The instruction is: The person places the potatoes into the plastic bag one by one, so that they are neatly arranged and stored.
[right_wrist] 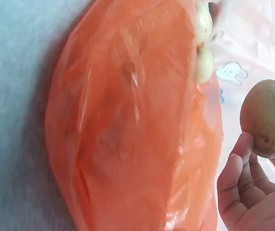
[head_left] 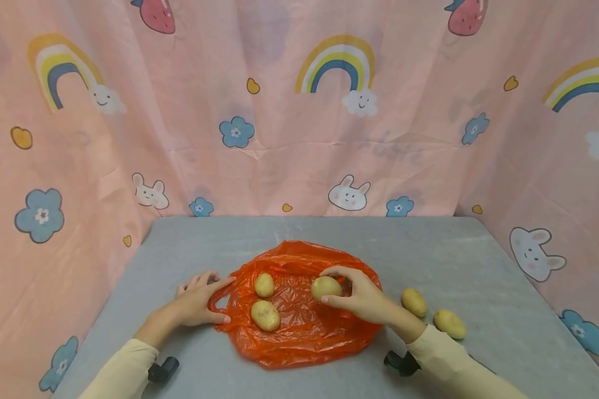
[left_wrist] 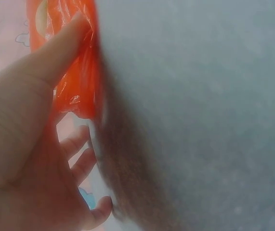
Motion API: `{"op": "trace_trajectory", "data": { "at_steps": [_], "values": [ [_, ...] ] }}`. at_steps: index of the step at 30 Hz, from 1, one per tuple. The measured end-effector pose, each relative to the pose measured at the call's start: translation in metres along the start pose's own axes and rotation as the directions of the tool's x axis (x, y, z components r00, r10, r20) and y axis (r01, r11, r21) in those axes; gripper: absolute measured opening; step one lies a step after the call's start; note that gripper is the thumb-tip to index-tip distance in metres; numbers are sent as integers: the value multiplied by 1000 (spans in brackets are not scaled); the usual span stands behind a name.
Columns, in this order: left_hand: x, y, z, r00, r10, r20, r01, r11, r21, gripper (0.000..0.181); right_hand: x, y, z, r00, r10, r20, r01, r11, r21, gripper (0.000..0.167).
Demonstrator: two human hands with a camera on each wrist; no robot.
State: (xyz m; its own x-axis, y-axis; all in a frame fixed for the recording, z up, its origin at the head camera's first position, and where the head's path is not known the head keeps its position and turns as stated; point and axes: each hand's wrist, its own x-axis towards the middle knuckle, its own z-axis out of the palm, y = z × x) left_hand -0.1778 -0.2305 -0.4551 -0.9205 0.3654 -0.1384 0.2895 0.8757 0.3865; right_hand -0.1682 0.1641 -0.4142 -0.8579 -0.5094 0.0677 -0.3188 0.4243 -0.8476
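An orange plastic bag (head_left: 299, 343) lies spread on the table. Two potatoes rest on its left part, a smaller potato (head_left: 264, 285) behind a larger potato (head_left: 265, 316). Above the bag's right part, my right hand (head_left: 361, 296) holds another potato (head_left: 326, 288) between thumb and fingers. The right wrist view shows this held potato (right_wrist: 266, 119) clear of the bag. My left hand (head_left: 198, 302) touches the bag's left edge by its handle loop, thumb and forefinger spread apart. In the left wrist view its thumb (left_wrist: 62, 48) lies against the orange plastic.
Two more potatoes lie on the grey table (head_left: 479, 266) right of the bag, one potato (head_left: 414, 302) beside my right forearm and another potato (head_left: 450, 324) farther right. A pink patterned curtain (head_left: 289, 166) hangs behind the table and at both sides.
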Motion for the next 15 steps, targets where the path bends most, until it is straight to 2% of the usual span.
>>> {"op": "trace_trajectory", "data": {
  "at_steps": [8, 15],
  "values": [
    [-2, 2, 1, 1000, 3, -1, -3, 1000, -14, 87, 6, 0, 10, 999, 12, 48, -15, 999, 50, 41],
    [-1, 1, -1, 1000, 7, -7, -7, 1000, -2, 88, 15, -6, 12, 996, 40, 79, -43, 998, 38, 41]
  ]
}}
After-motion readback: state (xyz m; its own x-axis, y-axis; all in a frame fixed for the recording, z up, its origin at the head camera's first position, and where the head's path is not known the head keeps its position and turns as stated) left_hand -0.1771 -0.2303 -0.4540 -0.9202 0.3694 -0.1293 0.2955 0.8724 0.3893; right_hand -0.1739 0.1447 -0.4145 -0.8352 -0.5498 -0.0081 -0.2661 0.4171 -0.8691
